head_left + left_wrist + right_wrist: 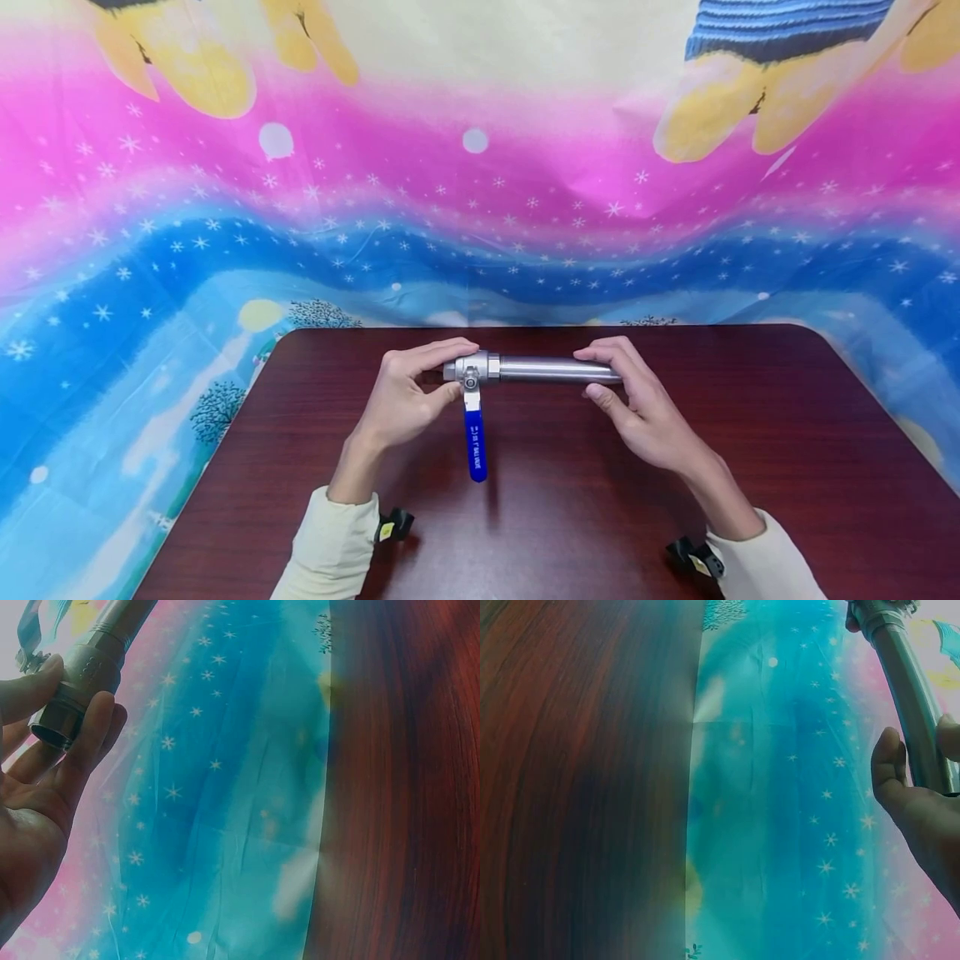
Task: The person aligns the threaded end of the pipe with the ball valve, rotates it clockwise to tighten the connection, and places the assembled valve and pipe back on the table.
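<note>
A silver ball valve with a blue lever handle is held up level above the table. From its right end runs a smooth steel pipe; the two are joined at a hex collar. My left hand grips the valve's left end between thumb and fingers, and the left wrist view shows that end's open bore. Around the pipe's far right end, the thumb and fingers of my right hand hold on. The lever points down toward the near edge of the table.
A dark red-brown wooden table with rounded back corners lies below. Behind it and along its sides hangs a pink and blue snowflake cloth. Small black cameras sit at the left wrist and the right wrist.
</note>
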Tool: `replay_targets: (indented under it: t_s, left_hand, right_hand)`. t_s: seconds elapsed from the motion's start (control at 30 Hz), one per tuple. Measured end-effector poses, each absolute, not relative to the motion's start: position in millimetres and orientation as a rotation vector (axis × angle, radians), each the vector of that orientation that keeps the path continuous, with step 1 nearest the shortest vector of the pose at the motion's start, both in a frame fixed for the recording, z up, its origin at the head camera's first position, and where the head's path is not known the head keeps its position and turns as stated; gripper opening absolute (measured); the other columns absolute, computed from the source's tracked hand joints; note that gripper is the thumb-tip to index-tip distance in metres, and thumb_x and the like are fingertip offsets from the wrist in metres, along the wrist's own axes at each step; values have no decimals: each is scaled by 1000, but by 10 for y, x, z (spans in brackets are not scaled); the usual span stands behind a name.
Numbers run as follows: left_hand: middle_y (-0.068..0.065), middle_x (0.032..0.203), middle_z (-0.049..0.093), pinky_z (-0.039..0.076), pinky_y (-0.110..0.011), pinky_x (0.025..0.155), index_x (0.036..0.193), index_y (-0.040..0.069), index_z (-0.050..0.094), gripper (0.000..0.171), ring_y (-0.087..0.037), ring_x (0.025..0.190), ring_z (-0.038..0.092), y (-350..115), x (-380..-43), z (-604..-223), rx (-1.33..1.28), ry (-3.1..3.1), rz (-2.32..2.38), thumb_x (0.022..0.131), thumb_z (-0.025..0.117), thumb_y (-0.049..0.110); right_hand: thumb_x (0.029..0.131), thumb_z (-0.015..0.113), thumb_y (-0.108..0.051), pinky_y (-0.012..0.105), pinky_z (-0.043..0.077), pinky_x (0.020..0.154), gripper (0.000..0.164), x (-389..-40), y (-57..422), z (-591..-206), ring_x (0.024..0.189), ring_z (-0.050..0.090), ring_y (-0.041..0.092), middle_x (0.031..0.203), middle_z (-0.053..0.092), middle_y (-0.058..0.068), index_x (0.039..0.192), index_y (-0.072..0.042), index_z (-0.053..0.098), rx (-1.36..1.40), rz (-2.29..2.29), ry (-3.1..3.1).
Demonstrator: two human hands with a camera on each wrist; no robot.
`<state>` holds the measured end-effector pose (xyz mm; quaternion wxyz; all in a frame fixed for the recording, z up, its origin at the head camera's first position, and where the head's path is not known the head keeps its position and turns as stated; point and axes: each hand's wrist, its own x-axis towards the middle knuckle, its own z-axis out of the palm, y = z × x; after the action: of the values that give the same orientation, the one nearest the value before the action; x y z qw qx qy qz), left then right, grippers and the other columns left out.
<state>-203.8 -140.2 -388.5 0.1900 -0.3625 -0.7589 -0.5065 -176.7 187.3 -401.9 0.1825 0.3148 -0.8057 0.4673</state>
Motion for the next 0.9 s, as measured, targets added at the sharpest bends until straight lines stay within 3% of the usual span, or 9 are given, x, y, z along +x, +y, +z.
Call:
replay_targets:
  t_s: [0.23, 0.57, 0.9]
  left_hand:
    - [-17, 127, 78, 63, -21, 79, 126, 1, 78, 54, -19, 113, 74, -1405, -2037, -3904, -1009, -2145, -1462, 76, 79, -20]
    - [-18, 126, 78, 63, -20, 77, 126, 0, 78, 54, -10, 104, 71, -1378, -2029, -3915, -1007, -2142, -1505, 76, 77, -22]
    - [-18, 126, 78, 65, -23, 81, 125, 0, 78, 53, -19, 110, 74, -1366, -2023, -3912, -1018, -2121, -1499, 77, 77, -21]
  right_hand:
    - [89, 66, 24, 8, 44, 102, 52, -1772, 1856, -4039, 127, 48, 8, 138, 52, 12, 136, 2, 61, 910, 1360, -2243]
    - [90, 67, 21, 11, 42, 95, 48, -1778, 1879, -4051, 120, 49, 5, 131, 54, 9, 131, -3, 64, 838, 1284, -2277]
    - [89, 68, 21, 10, 41, 99, 51, -1788, 1875, -4042, 118, 54, 8, 131, 61, 10, 134, -2, 65, 865, 1260, -2228]
